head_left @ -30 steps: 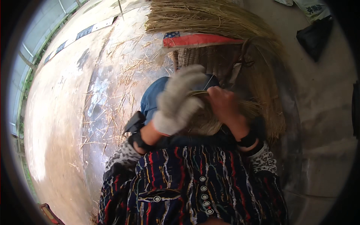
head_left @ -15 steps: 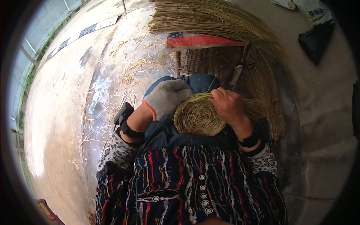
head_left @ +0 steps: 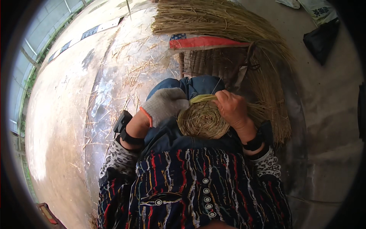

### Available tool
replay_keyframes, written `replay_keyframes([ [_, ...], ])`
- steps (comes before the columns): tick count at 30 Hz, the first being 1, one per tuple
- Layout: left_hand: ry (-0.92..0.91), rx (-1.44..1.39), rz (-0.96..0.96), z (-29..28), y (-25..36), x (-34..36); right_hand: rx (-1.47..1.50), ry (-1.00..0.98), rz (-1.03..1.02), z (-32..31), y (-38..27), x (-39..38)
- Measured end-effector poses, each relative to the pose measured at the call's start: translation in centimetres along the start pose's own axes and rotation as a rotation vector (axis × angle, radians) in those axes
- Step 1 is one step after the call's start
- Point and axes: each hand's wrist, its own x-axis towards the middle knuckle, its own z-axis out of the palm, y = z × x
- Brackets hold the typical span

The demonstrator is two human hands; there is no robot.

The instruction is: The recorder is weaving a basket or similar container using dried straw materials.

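A round coiled straw basket (head_left: 204,120) rests on my lap, its spiral weave facing up. Along its far rim runs a greenish bundle of straw (head_left: 203,98). My left hand (head_left: 164,105), in a grey knitted glove with an orange cuff, is closed at the left end of that bundle; its fingertips are partly hidden. Bare, my right hand (head_left: 231,108) pinches the bundle against the rim at the upper right. A thin, needle-like sliver (head_left: 217,85) sticks up beside the right fingers. Loose straw ends (head_left: 257,108) trail out to the right of this hand.
A large heap of straw (head_left: 213,21) lies ahead, hanging down on the right (head_left: 276,103). Under it are a red cloth strip (head_left: 213,42) and a slatted wooden frame (head_left: 198,63). Straw bits litter the floor (head_left: 129,80) at left. A black bag (head_left: 322,40) lies far right.
My left hand has shifted a little left and down, so more of the green straw bundle shows between the hands. The right hand stays nearly in place at the rim.
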Motion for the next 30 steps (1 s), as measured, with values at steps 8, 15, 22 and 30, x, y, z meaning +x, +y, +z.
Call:
replay_keyframes([
  [8,0.056,-0.436,-0.551,-0.7,3.9,3.5,-0.053,-0.010,-0.041,0.2,-0.5,0.4],
  [15,-0.004,0.233,-0.249,1.9,6.9,3.6,-0.058,-0.042,0.020,1.8,0.3,0.3],
  [22,0.112,0.736,0.147,5.1,5.7,0.9,0.010,-0.049,0.112,1.7,-1.1,1.2],
  [30,0.457,0.049,-0.273,-1.6,3.1,2.4,0.005,0.010,-0.047,0.1,0.6,2.2],
])
